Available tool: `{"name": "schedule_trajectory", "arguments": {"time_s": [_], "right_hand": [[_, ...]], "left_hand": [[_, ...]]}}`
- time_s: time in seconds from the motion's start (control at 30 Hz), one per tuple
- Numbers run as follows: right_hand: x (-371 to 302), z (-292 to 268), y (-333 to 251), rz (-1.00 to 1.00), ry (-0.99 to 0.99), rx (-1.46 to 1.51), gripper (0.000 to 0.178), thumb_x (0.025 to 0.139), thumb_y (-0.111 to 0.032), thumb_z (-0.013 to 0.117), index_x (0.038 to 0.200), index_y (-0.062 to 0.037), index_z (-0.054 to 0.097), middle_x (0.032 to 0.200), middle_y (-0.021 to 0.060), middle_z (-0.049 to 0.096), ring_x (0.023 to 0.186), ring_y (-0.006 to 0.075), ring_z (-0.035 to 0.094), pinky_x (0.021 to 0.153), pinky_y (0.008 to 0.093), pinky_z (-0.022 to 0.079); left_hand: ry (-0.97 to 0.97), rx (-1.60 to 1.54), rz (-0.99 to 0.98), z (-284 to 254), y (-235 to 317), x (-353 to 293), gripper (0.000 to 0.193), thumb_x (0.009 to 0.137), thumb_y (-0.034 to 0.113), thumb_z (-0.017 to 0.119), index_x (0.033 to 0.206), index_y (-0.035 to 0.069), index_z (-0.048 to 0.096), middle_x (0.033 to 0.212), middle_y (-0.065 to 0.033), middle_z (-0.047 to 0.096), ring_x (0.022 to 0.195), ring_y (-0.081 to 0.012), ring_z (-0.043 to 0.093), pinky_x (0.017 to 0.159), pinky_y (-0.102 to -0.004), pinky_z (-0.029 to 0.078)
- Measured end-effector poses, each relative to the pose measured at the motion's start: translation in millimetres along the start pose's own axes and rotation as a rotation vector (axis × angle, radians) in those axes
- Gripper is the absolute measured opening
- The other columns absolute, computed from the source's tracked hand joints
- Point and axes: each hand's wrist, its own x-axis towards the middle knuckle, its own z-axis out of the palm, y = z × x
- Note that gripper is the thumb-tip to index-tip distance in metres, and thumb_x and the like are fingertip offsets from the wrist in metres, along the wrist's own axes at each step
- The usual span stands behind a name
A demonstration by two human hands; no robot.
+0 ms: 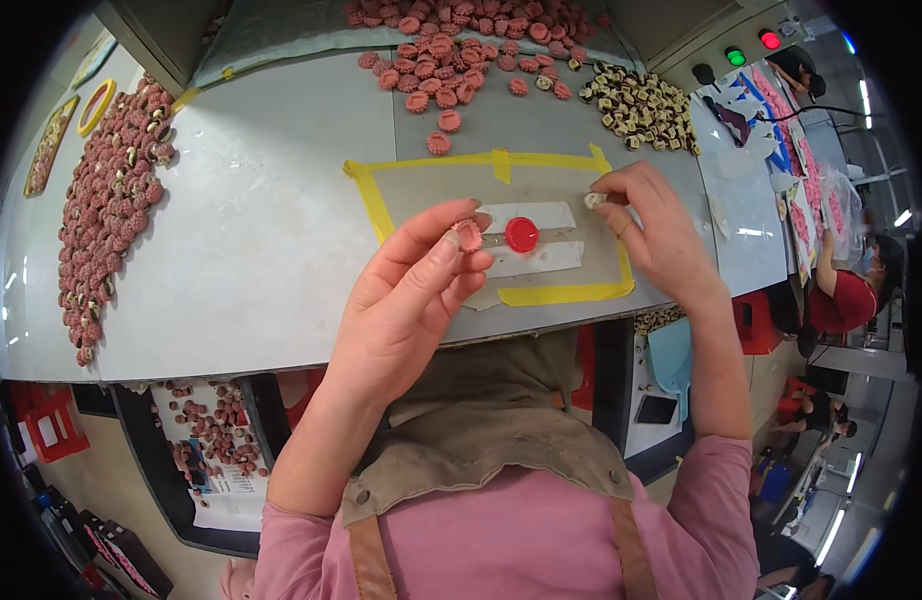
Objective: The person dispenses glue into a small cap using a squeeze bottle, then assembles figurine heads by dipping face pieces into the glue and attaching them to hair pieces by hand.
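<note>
Between thumb and fingers of my left hand [413,272] is a pink scalloped cup-shaped piece [468,236], its hollow side showing. My right hand [664,228] pinches a small cream-coloured piece [594,201] at its fingertips, a little above the table. A red round cap [522,234] lies on the table between both hands, amid white strips [553,257]. Yellow tape [571,293] frames this patch of the tabletop. Beyond the tape lie loose pink scalloped pieces [448,121], and to their right a heap of small cream-and-dark pieces [649,104].
At the left a long pile of dark pink pieces [116,200] lies beside a yellow ring [96,107]. A machine housing with green and red lights [769,39] stands far right. Below the table edge are an open drawer [221,470] and a blue dustpan [671,360]. Another person [849,295] sits at right.
</note>
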Motion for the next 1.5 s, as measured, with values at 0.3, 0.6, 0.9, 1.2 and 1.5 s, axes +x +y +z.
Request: {"name": "schedule_trajectory", "arguments": {"time_s": [0.3,0.6,0.9,1.2,1.5], "right_hand": [[10,30,-43,-0.199,0.023,-0.078,0.018,0.076,-0.008,0.067,0.091,-0.0053,0.058,0.085,0.0096,0.053,0.081,0.0285,0.053,0.072,0.0374,0.044],[13,36,-42,-0.160,0.059,0.066,0.017,0.077,-0.010,0.067,0.091,-0.0046,0.060,0.084,0.0087,0.055,0.080,0.0257,0.054,0.070,0.0352,0.045],[17,29,-35,-0.298,0.016,0.040,0.018,0.077,-0.009,0.067,0.093,-0.0040,0.061,0.085,0.0074,0.057,0.080,0.0255,0.055,0.070,0.0351,0.046],[-3,41,-35,0.091,0.055,0.601,0.014,0.087,-0.004,0.059,0.101,-0.0026,0.058,0.094,0.0042,0.058,0.083,0.0125,0.055,0.071,0.0256,0.045],[-11,50,-63,0.126,0.243,1.014,0.016,0.089,-0.008,0.059,0.105,-0.0027,0.055,0.098,0.0041,0.057,0.088,0.0117,0.055,0.077,0.0236,0.045]], "left_hand": [[-0.027,0.030,0.047,-2,-4,-1,0.035,0.095,0.013,0.050,0.129,0.005,0.046,0.116,-0.0060,0.053,0.095,-0.0088,0.055,0.086,-0.0237,0.046],[-0.035,0.010,0.045,-4,-3,-2,0.032,0.095,0.014,0.053,0.125,0.004,0.048,0.111,-0.0044,0.055,0.099,-0.0112,0.055,0.088,-0.0256,0.044],[-0.032,0.043,0.064,-4,-3,-2,0.032,0.095,0.013,0.053,0.125,0.004,0.049,0.114,-0.0050,0.056,0.099,-0.0112,0.055,0.089,-0.0261,0.044],[0.021,0.244,0.126,9,-12,-3,0.032,0.095,0.011,0.052,0.125,0.002,0.049,0.112,-0.0049,0.057,0.096,-0.0098,0.055,0.086,-0.0244,0.045],[-0.023,0.428,0.130,23,-10,1,0.028,0.095,0.010,0.051,0.120,-0.002,0.052,0.114,-0.0075,0.058,0.104,-0.0119,0.055,0.092,-0.0263,0.044]]}}
